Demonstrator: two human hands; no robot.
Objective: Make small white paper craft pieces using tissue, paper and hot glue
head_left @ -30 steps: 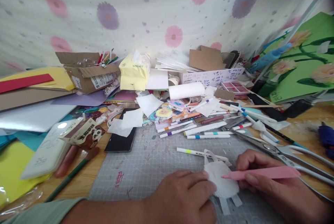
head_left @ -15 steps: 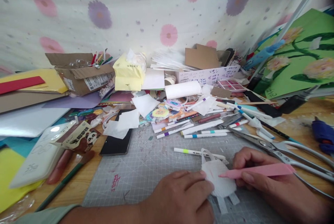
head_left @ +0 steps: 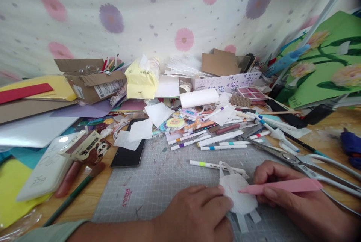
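Note:
A small white cutout (head_left: 241, 198), rabbit-like with a looped strip on top and two short strips below, lies on the grey cutting mat (head_left: 146, 182). My left hand (head_left: 197, 212) has its fingers curled over the cutout's left edge, holding it against the mat. In my right hand (head_left: 278, 187) is a pink marker (head_left: 293, 186), gripped between thumb and fingers. Its tip touches or hovers just over the cutout, beside a short faint pink stroke. Just behind the cutout rests a white marker (head_left: 208, 165) with a green band.
Large scissors (head_left: 304, 167) lie beside and behind my right hand. Several white markers (head_left: 222, 147) and paper scraps are heaped at the mat's back. A black phone (head_left: 128, 155) and a panda box (head_left: 91, 146) sit to the left; a blue glue gun (head_left: 351, 144) is far right.
The whole view has shifted slightly, so everything appears a little further right. Both hands keep the same hold, and the pink marker stays at nearly the same spot on the cutout.

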